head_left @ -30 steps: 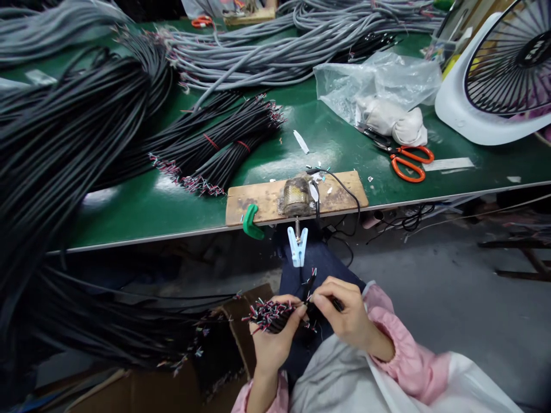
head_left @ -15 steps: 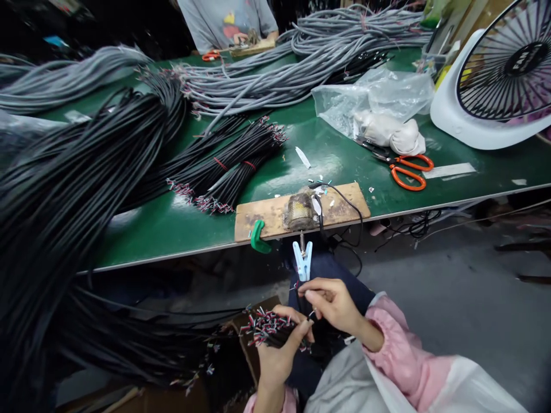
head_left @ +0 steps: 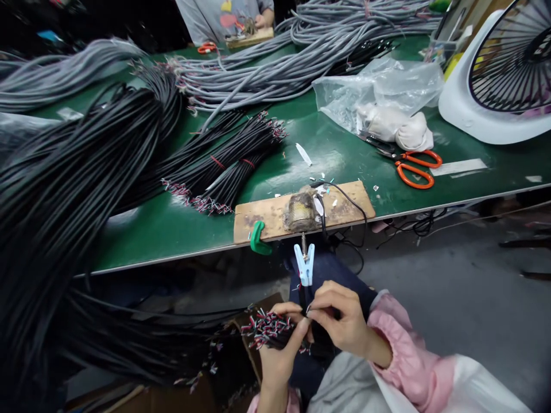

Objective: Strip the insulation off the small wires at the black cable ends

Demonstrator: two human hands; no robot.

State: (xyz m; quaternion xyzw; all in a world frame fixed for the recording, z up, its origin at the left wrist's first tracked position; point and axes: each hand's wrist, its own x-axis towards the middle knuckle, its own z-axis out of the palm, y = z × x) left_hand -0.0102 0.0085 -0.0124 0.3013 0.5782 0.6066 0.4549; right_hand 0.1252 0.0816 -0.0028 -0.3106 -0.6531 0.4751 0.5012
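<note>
My left hand (head_left: 279, 350) grips a bundle of black cables (head_left: 269, 331) whose stripped red, white and green wire ends fan out to the left. My right hand (head_left: 340, 319) pinches a single black cable (head_left: 302, 298) and holds it upright, its tip just under the light blue clothespin (head_left: 304, 263). That clothespin hangs from a small metal motor (head_left: 300, 210) fixed on a wooden board (head_left: 262, 213), which a green clamp (head_left: 257, 238) holds to the edge of the green table (head_left: 172, 226).
Thick bunches of black cables (head_left: 73, 172) drape off the table at left; grey cables (head_left: 267, 74) lie at the back. Orange scissors (head_left: 411, 166), a plastic bag (head_left: 379, 94) and a white fan (head_left: 499, 74) sit at right. Another person (head_left: 224, 17) works across the table.
My right hand raised a single cable from the bundle up toward the clothespin. The view shifted slightly up and to the side.
</note>
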